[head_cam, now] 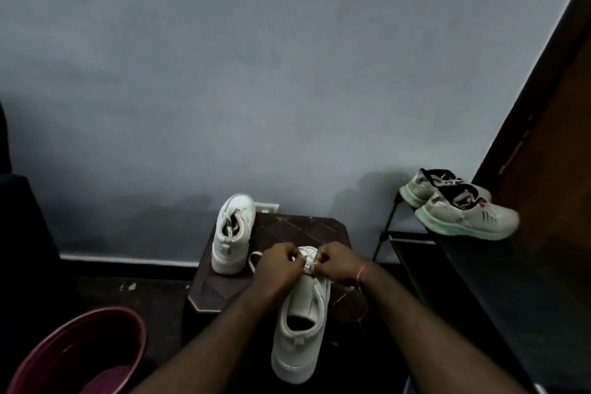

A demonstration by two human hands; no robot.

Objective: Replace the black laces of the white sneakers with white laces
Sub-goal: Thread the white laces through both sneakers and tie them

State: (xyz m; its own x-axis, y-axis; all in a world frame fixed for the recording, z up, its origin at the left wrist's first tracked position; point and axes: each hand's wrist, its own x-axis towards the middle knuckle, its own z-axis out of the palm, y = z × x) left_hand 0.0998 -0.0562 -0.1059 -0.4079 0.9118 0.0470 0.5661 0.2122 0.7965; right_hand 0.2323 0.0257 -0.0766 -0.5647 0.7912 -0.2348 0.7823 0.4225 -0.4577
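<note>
A white sneaker (300, 329) lies on the dark stool (287, 230) with its heel toward me. My left hand (281, 262) and my right hand (335, 261) are over its lacing area, each pinching a white lace (308, 257) between curled fingers. A loop of white lace (254, 261) trails out to the left of my left hand. A second white sneaker (232, 233) stands on the stool's far left corner, heel toward me, with white lace showing at its opening. No black lace can be seen on either white sneaker.
A maroon tub (73, 352) sits on the floor at lower left. A dark rack (479, 281) on the right carries a pair of grey sneakers with mint soles (460, 205). A grey wall stands behind the stool, a brown door at far right.
</note>
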